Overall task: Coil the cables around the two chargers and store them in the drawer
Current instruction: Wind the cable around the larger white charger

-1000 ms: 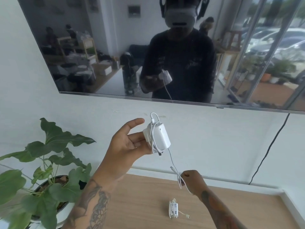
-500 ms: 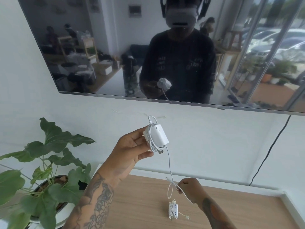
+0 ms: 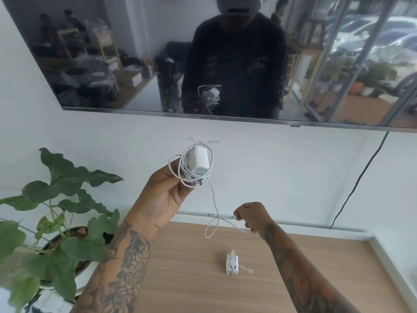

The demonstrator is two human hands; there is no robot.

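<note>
Pale wood forms the desk (image 3: 180, 279), on which a small charger (image 3: 232, 264) is laid near the middle, toward the right, its cable already wound on and only a short plug end left trailing to the right; it seems set aside as finished. Above the desk's far edge the right hand (image 3: 251, 216) is closed into a fist on the loose end of the cable (image 3: 214, 205), which is drawn into a slack crossed loop, apparently to feed the next turn. Farther out and higher, the left hand (image 3: 165, 192) is curled around the bottom of the larger charger (image 3: 196, 160), pinched between thumb and fingers so that the body stays clear for winding; several loose turns already lie around it. A plant (image 3: 58, 199) stands at the left edge. No drawer is seen.
</note>
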